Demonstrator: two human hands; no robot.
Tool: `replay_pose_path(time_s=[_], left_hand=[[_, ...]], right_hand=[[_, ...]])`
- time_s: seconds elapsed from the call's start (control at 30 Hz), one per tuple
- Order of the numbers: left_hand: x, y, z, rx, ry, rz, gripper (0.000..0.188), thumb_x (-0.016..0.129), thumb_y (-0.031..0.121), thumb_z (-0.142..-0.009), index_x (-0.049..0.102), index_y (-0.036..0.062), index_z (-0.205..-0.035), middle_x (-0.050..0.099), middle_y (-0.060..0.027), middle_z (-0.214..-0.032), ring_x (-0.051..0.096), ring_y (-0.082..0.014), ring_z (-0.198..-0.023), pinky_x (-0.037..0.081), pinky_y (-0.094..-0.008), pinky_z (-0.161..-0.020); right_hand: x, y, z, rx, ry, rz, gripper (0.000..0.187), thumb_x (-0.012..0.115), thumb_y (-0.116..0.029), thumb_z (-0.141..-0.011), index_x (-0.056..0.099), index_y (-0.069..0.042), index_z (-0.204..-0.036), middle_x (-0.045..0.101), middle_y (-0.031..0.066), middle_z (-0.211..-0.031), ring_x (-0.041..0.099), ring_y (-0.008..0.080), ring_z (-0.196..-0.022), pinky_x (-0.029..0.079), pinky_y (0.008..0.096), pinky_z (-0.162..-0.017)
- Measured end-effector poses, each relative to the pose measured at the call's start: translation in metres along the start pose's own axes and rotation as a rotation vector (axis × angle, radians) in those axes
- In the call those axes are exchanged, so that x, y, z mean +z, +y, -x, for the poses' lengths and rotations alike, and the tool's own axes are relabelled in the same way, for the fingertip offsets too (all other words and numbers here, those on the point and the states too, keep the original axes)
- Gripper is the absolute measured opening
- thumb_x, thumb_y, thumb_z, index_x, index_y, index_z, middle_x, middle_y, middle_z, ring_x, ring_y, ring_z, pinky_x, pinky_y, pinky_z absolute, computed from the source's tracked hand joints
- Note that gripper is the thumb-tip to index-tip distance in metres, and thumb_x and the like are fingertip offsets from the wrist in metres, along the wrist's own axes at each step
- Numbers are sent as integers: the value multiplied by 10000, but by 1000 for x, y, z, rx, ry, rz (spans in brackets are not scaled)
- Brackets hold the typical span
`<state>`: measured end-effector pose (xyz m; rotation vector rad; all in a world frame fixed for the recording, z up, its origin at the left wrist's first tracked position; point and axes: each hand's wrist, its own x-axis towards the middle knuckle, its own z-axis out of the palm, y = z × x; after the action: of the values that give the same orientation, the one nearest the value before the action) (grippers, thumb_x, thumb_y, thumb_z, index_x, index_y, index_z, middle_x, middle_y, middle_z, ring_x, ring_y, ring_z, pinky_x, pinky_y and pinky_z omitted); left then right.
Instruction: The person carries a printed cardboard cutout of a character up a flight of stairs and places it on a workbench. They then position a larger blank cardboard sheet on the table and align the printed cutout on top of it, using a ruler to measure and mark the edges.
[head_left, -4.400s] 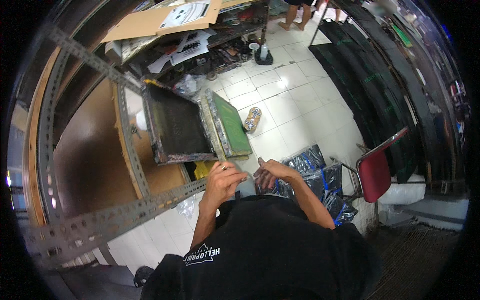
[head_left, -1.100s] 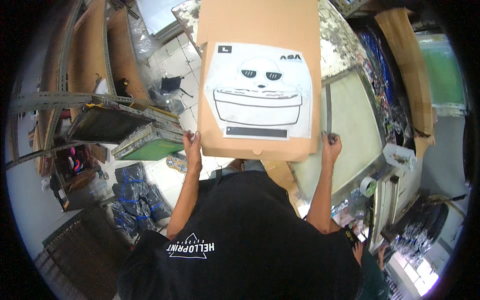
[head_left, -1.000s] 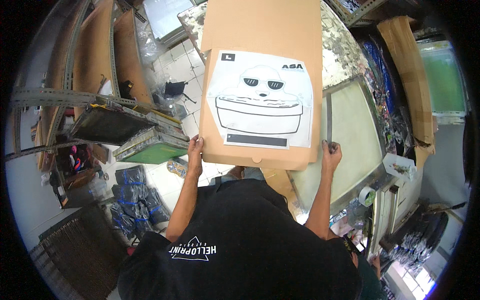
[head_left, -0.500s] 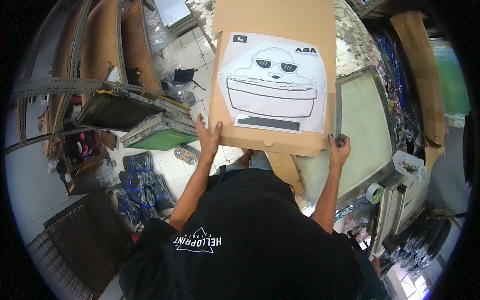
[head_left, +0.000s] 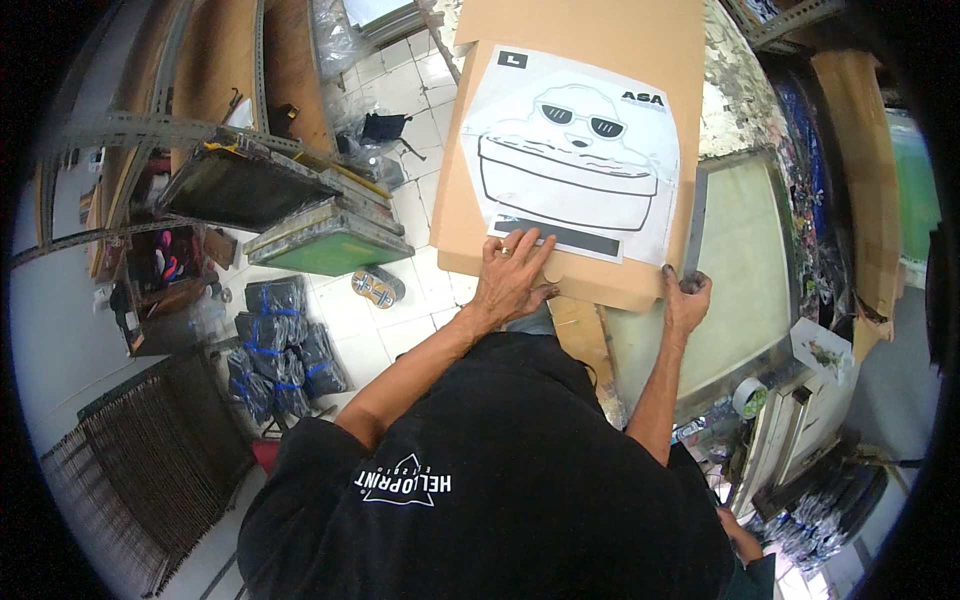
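A flat brown cardboard box (head_left: 458,215) is in front of me, its near edge toward my body. On its top lies a white paper sheet (head_left: 570,170) with a line drawing of a figure in sunglasses in a tub. A narrow strip with a dark bar (head_left: 572,239) sits along the sheet's near edge. My left hand (head_left: 512,275) rests over the box's near edge, fingers stretched out, fingertips on the strip's left end, thumb apart. My right hand (head_left: 686,300) is closed on the box's near right corner, thumb on top.
A framed printing screen (head_left: 745,240) lies on the worn table to the right, with a tape roll (head_left: 749,396) by its near corner. Stacked frames (head_left: 335,235) jut out from the left rack. Bagged dark bundles (head_left: 285,350) and a sandal (head_left: 378,287) are on the tiled floor.
My left hand has moved right, from the box's near left corner onto the dark-barred strip. The box has shifted slightly right in view. My right hand stays at its corner.
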<state>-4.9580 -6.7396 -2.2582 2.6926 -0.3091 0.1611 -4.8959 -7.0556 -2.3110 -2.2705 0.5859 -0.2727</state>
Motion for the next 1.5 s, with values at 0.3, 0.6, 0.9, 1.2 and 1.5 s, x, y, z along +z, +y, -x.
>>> replay_pose_path(time_s=[0.3,0.6,0.9,1.2,1.5], left_hand=[[9,-2,8,-29,-24,-22,750,763,401,-725,501,80,-1350,451,-122,-1314,431,-265,-1175,263,-441,-888],[31,7,7,-55,-83,-61,770,694,429,-792,425,89,-1428,423,-138,-1387,408,-285,-1224,229,-476,-955],[31,6,2,-91,-114,-133,759,700,401,-796,421,98,-1434,419,-149,-1402,381,-287,-1246,236,-477,-950],[36,14,-4,-84,-111,-122,776,723,387,-781,417,117,-1441,412,-138,-1406,378,-284,-1250,238,-481,-950],[37,19,-8,-98,-139,-112,768,710,378,-797,401,122,-1451,400,-145,-1417,378,-298,-1262,244,-507,-946]], right_hand=[[-4,-7,5,37,-33,84,609,875,-443,-621,592,-19,-955,609,65,-761,577,226,-685,489,367,-684],[-8,23,-7,-18,-31,-214,437,796,-326,-783,591,7,-978,605,44,-807,555,157,-692,470,315,-652],[-55,38,-62,-54,-373,-240,108,680,-77,-862,644,24,-844,554,-23,-640,465,56,-551,365,236,-490],[-83,26,-105,-192,-654,125,193,787,-180,-719,721,-11,-785,625,61,-615,531,137,-560,418,296,-548],[-78,-9,-123,-316,-703,432,286,801,-307,-673,759,-68,-825,699,123,-739,664,275,-709,498,370,-689]])
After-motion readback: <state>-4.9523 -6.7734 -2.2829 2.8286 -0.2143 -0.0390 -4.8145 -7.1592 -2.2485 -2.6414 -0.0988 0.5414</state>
